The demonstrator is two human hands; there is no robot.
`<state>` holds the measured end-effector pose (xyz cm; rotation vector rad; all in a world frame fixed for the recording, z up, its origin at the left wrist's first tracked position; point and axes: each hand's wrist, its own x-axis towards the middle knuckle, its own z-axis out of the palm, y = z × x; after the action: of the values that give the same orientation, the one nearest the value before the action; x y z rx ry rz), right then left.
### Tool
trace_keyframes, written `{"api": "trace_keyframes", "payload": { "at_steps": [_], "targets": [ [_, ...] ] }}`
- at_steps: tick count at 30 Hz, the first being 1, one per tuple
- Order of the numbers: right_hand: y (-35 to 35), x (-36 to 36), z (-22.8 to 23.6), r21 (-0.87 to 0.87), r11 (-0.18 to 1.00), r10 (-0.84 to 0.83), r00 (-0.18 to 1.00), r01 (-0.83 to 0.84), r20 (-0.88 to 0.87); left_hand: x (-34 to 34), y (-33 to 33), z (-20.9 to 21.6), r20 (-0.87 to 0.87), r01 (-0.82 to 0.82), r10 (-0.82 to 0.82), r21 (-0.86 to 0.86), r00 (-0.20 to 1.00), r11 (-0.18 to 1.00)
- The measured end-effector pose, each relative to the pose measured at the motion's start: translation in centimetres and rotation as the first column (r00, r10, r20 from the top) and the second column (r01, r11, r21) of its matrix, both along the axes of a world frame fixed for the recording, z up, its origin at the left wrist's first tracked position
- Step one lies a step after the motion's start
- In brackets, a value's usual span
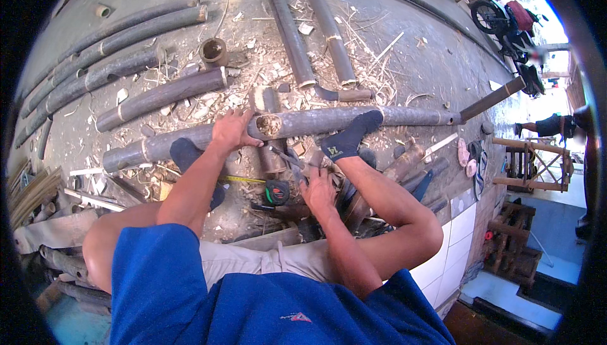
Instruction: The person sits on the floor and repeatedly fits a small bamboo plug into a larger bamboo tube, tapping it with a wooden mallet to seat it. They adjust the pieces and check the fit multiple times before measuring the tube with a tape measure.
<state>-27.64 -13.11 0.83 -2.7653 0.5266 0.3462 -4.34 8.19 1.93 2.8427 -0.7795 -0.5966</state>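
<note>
Floor (pixel 404 10) strewn with shavings (pixel 373 78); motorbike (pixel 509 24) parked at upper right edge. Pole (pixel 303 122) overlaid by left hand (pixel 234 131), fingers splayed; right hand (pixel 319 191) lowered nearby, grasp cannot be told.

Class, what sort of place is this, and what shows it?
Probably a bamboo workshop: long, round, grey-brown bamboo poles, scattered pale wood shavings and a black-and-green tape measure suggest it.

Two hands (pixel 234 129) (pixel 320 189), two dark socks (pixel 185 154) (pixel 355 135), one tape measure (pixel 277 192).

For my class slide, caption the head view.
Left hand on a bamboo pole, right hand near a tape measure.
</note>
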Motion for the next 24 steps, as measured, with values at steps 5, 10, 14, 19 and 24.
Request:
{"api": "trace_keyframes", "payload": {
  "at_steps": [5, 10, 14, 19, 24],
  "targets": [
    [-1.4, 1.5, -1.9, -0.031, 0.999, 0.033, 0.987, -0.039, -0.158, -1.4, -0.3, 0.2, 0.048, -0.064, 0.064, -0.007, 0.997, 0.998],
    [-1.4, 1.5, -3.0, -0.035, 0.999, -0.031, 0.984, 0.026, -0.173, -4.7, 0.2, -0.4, 0.211, -0.021, 0.023, -0.011, 0.977, 1.000],
    [-1.1, 1.0, -0.7, 0.123, 0.991, -0.017, 0.974, 0.046, -0.228, -9.2, -1.1, -0.8, 0.320, 0.218, -0.120, -0.290, 0.940, 0.932],
    [-1.9, 0.5, 4.5, 0.487, 0.836, -0.161, 0.962, 0.252, -0.222, -13.2, -5.6, -0.9, 0.143, 0.505, -0.515, -0.528, 0.845, 0.683],
    [-4.2, -1.3, 11.2, 0.825, 0.447, -0.364, 0.913, 0.347, -0.186, -13.8, -7.2, 0.1, 0.106, 0.432, -0.501, -0.675, 0.859, 0.598]
  ]
}}
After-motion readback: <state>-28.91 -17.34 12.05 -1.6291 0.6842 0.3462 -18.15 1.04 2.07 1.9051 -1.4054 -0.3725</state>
